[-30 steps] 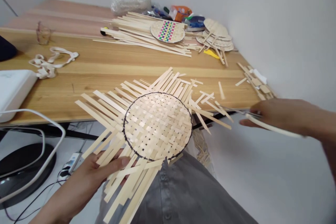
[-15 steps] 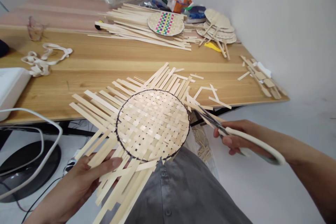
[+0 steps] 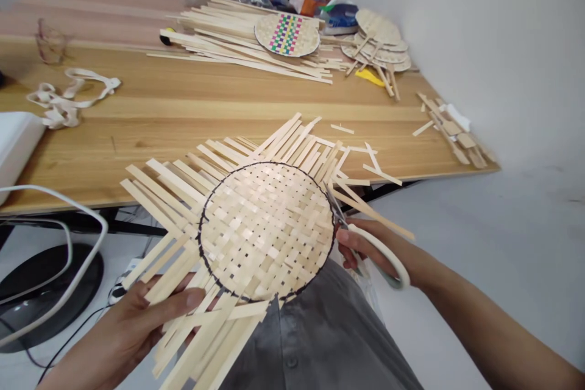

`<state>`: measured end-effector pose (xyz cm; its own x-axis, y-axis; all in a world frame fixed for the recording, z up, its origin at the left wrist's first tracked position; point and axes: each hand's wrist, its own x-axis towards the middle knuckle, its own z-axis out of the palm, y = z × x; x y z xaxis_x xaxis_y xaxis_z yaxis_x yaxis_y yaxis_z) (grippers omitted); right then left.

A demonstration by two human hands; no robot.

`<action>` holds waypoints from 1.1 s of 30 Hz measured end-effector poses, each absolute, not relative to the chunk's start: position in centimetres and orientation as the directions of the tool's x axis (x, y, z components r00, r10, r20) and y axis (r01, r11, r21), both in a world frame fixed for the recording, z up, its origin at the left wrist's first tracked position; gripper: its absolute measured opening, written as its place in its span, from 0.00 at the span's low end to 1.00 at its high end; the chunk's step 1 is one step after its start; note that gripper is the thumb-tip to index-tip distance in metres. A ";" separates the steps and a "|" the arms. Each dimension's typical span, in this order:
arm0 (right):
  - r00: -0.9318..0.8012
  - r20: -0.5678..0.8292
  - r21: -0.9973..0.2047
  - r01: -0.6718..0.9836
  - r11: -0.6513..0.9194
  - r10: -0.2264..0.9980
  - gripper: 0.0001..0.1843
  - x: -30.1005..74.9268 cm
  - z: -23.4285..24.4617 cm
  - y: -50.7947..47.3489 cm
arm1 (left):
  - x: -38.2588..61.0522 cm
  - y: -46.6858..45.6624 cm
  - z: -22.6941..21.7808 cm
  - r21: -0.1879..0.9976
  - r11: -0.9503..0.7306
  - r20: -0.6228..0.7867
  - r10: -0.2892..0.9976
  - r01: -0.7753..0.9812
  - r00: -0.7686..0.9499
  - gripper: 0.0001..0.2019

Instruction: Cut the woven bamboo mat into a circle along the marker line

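Note:
A woven bamboo mat with a black circle drawn on it and loose strip ends sticking out all round hangs over my lap, in front of the table edge. My left hand grips its lower left strips, thumb on top. My right hand is closed on the white handles of scissors. The scissor blades meet the mat's right edge, at the black line, among the protruding strips.
On the wooden table lie a pile of long bamboo strips, a round mat with coloured squares, several woven fans, cut offcuts, a white strap and a white box. White cables hang at left.
My right hand has swung in from the far right with the scissors and brought the blades to the mat's right edge. The left hand has kept its hold on the mat.

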<state>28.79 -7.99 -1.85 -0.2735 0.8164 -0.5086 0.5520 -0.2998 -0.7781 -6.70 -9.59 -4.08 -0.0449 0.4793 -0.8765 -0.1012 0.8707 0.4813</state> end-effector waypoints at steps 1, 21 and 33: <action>-0.271 -0.521 -0.774 0.551 -0.313 0.809 0.33 28.7 -1.8 -8.0 | -6.9 -9.7 -4.3 0.502 0.860 -0.864 0.503 -0.087 -0.017 0.32; -0.247 -0.441 -0.814 0.516 -0.268 0.863 0.33 28.2 -2.7 -7.1 | -7.7 -9.8 -5.5 0.599 0.800 -0.800 0.598 0.015 0.055 0.28; -0.103 -0.522 -0.821 0.327 -0.467 0.846 0.33 27.7 -3.7 -7.4 | -7.3 -9.5 -5.3 0.635 0.773 -0.772 0.634 0.007 0.051 0.23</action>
